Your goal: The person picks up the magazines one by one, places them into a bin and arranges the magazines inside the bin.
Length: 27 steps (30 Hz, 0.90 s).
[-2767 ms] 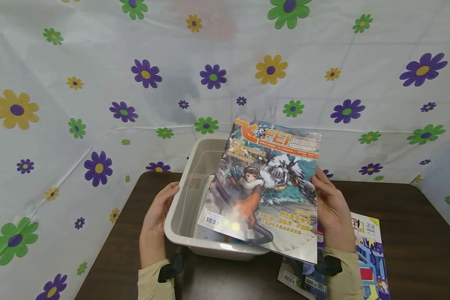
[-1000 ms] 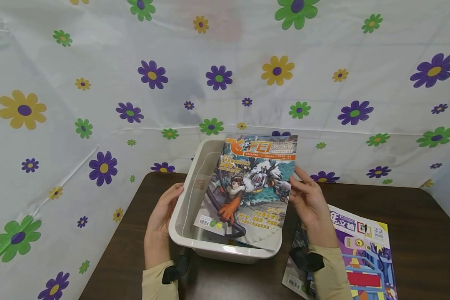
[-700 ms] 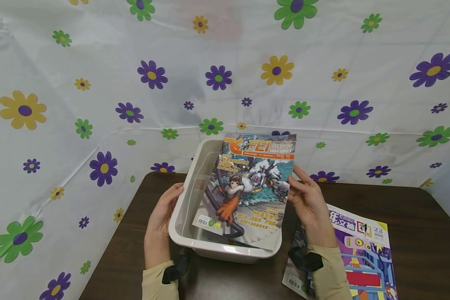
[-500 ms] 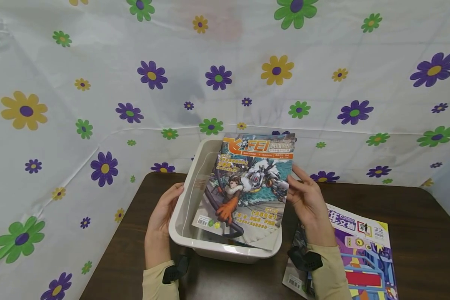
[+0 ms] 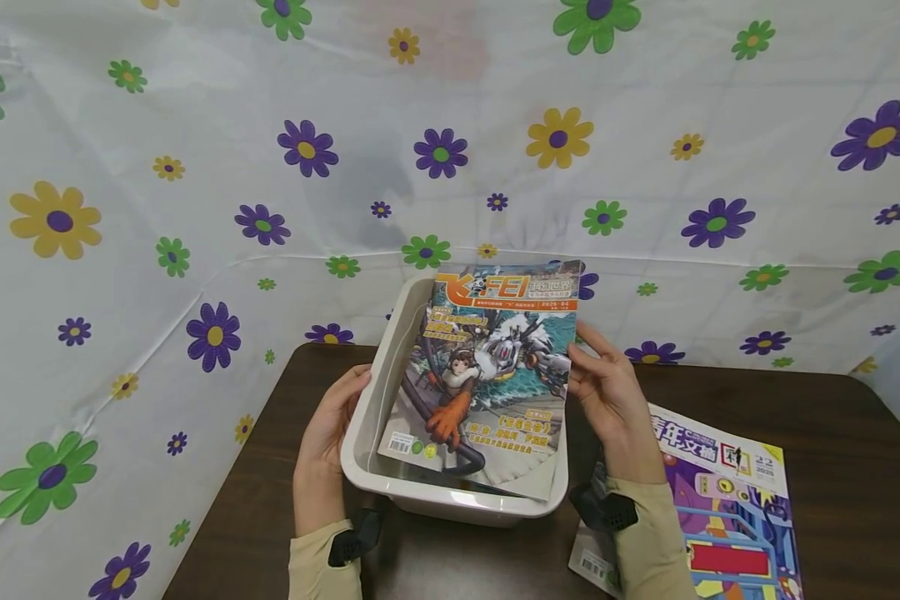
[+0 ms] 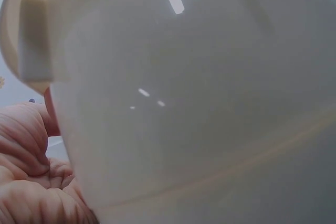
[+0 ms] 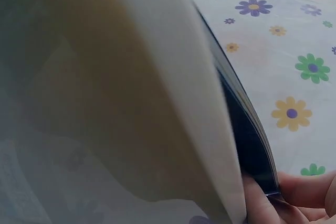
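A pale grey plastic basin stands on the table. My left hand grips its left side near the rim; in the left wrist view that hand lies against the outer wall. A glossy magazine with an orange FEI title leans tilted in the basin, its top edge above the far rim. My right hand pinches the magazine's right edge. In the right wrist view the thumb and fingers hold the page edges just beyond the basin rim. The magazine hides most of the basin's inside.
On the dark wooden table lies a purple-covered magazine, overlapping another magazine partly hidden by the right forearm. A white curtain with flowers hangs behind the table.
My right hand has brought the FEI magazine left and down from above the basin into it. In the last half second it shifted slightly further left. My left hand stays at the basin.
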Motion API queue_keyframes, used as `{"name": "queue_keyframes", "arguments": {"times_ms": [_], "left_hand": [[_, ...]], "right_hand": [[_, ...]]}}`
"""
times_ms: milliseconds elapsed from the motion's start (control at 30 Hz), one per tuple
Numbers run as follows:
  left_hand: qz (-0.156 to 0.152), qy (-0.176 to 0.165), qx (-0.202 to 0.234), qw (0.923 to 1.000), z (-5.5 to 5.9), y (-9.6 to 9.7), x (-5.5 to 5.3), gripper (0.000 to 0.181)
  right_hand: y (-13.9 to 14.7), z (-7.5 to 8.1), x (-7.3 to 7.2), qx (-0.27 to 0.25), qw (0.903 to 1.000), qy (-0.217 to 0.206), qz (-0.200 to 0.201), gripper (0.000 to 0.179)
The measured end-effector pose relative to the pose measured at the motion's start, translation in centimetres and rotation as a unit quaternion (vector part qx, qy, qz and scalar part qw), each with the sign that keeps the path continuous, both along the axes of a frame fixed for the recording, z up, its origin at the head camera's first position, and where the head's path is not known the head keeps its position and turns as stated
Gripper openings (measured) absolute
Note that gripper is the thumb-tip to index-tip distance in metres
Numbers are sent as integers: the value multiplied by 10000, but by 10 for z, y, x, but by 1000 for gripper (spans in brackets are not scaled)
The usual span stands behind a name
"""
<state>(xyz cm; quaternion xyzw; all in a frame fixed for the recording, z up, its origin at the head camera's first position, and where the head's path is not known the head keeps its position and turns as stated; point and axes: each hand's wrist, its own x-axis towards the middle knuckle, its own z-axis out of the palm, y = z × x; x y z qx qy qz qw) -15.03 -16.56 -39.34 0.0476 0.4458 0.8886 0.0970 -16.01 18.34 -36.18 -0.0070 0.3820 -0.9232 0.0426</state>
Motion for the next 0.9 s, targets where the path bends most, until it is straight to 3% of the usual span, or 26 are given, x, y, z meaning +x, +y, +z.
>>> {"name": "queue_keyframes", "arguments": {"times_ms": [300, 567, 900], "left_hand": [[25, 38, -140, 9999, 0, 1, 0, 27], [-42, -22, -25, 10000, -1, 1, -3, 27], [-277, 57, 176, 9994, -2, -1, -2, 28]], "right_hand": [[-7, 4, 4, 944, 9948, 256, -286, 61], [-11, 9, 9, 2392, 9672, 695, -496, 43], [-7, 5, 11, 2430, 9628, 918, -746, 35]]}}
